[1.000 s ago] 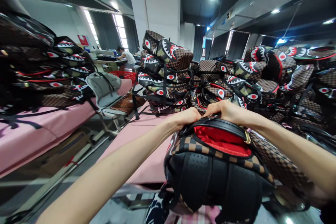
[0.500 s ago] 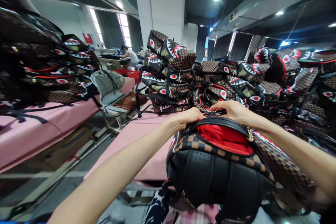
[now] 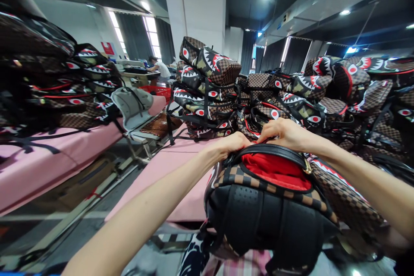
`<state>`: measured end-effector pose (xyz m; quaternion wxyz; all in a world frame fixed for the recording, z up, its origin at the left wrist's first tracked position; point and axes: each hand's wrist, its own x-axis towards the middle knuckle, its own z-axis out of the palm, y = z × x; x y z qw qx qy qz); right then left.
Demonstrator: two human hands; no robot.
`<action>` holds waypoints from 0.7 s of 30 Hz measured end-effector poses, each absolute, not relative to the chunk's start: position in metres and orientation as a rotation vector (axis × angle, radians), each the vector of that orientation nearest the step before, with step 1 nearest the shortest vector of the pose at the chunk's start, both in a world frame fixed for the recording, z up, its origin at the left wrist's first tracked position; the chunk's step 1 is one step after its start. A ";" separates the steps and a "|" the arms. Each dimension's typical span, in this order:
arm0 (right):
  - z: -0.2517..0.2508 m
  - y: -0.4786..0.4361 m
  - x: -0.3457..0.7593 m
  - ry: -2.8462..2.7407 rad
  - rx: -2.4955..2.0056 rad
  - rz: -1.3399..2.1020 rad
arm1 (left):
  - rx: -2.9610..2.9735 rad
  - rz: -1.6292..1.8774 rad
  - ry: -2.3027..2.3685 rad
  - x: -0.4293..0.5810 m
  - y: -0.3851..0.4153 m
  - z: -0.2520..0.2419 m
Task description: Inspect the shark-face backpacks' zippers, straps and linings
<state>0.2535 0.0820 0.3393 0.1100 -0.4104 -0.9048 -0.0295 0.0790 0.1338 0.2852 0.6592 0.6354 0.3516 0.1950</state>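
Note:
A brown-checked backpack (image 3: 252,213) stands in front of me, its black padded back panel and straps facing me. Its top gapes, showing the red lining (image 3: 274,168), and a black carry handle (image 3: 278,150) with a gold buckle arches over the gap. At the far rim of the opening, my left hand (image 3: 237,141) is closed on the left part of the edge. My right hand (image 3: 280,133) pinches the same edge a little further right, fingers bent down. Both sets of fingertips are partly hidden behind the handle and rim, so the exact bit of edge gripped cannot be made out.
Stacked shark-face backpacks (image 3: 207,90) rise beyond my hands, with more heaped at the right (image 3: 339,90) and the left (image 3: 80,82). A pink-covered table (image 3: 168,177) lies beneath. A grey chair (image 3: 132,105) stands in the aisle; a person (image 3: 160,69) sits far back.
My right hand has lifted slightly, its fingers now more bent over the rim. The dark strip of edge between my hands no longer shows. My left hand stays put.

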 end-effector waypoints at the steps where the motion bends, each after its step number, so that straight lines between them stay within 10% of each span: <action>1: 0.339 0.083 0.254 -2.671 -1.181 -0.083 | 1.439 0.442 0.796 0.079 0.134 0.285; 21: 0.341 0.073 0.256 -2.415 -1.220 0.132 | 1.458 0.456 0.771 0.077 0.132 0.284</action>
